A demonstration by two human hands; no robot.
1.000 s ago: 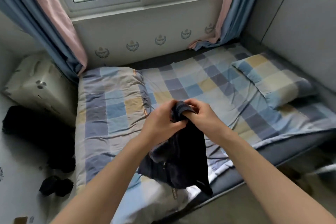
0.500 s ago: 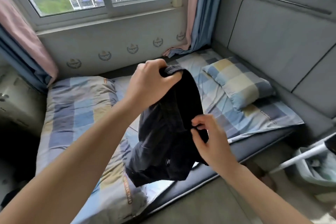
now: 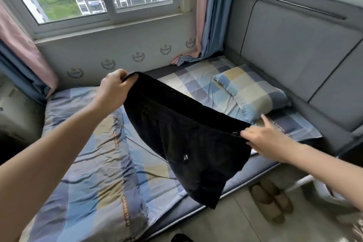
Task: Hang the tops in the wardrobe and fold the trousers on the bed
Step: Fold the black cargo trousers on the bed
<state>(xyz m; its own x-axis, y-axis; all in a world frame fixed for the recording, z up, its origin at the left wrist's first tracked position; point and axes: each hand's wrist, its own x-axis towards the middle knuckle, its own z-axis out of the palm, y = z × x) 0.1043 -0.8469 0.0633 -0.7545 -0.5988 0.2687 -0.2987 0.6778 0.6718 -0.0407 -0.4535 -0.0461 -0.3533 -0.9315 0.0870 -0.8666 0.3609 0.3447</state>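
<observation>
A black pair of trousers point(image 3: 182, 143) hangs stretched in the air above the bed point(image 3: 198, 86), its waistband pulled into a slanted line. My left hand point(image 3: 115, 86) grips the upper left end of the waistband in a fist. My right hand point(image 3: 263, 135) pinches the lower right end, with the index finger sticking out straight. The fabric droops down to a point over the bed's near edge. A small white label shows on the cloth. No tops and no wardrobe are in view.
A checked quilt point(image 3: 88, 159) lies bunched on the bed's left half, a checked pillow point(image 3: 253, 92) at the right by the grey padded headboard point(image 3: 294, 51). Slippers point(image 3: 271, 200) sit on the floor below. Window and curtains stand behind the bed.
My hands have moved apart, left up and away, right down to the right, spreading the bunched trousers out flat along the waistband. My view has swung right towards the headboard.
</observation>
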